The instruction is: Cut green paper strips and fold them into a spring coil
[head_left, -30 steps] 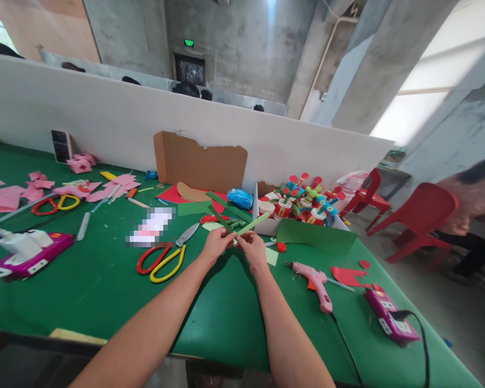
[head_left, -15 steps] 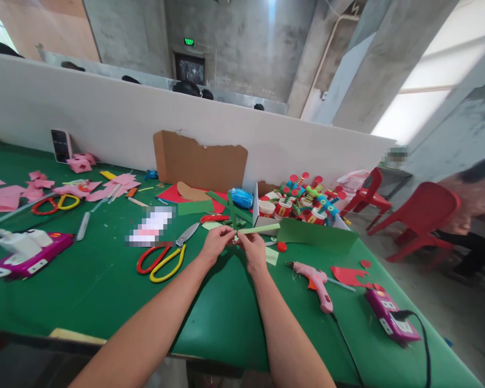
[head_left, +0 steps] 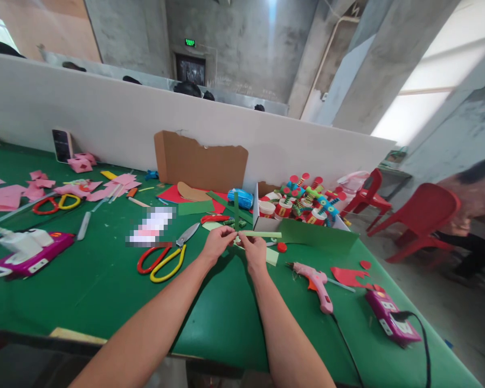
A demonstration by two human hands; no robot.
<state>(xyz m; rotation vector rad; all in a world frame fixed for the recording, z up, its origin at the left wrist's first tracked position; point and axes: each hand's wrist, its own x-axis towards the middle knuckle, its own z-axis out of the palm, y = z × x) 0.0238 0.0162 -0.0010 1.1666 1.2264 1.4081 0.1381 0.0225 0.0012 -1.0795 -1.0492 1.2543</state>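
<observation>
Above the green table (head_left: 226,318), my left hand (head_left: 217,242) and my right hand (head_left: 254,250) pinch two crossed paper strips together. A light green strip (head_left: 262,234) points right from the fingers. A dark green strip (head_left: 236,207) stands up behind them. Both hands are closed on the point where the strips cross. Red-and-yellow scissors (head_left: 165,258) lie just left of my left hand, and a pink glue gun (head_left: 315,280) lies to the right of my right hand.
A white box (head_left: 262,223) of colourful paper-cup figures (head_left: 307,202) stands behind my hands, with a green sheet (head_left: 315,237) leaning on it. Torn cardboard (head_left: 202,161), pink scraps (head_left: 76,188), purple power strips (head_left: 392,318) (head_left: 32,256) and red chairs (head_left: 420,215) are around. A seated person (head_left: 477,205) is at far right.
The light green strip has swung down from pointing up-right to lying level. The dark green strip has turned from a slant to upright. My hands have stayed in place.
</observation>
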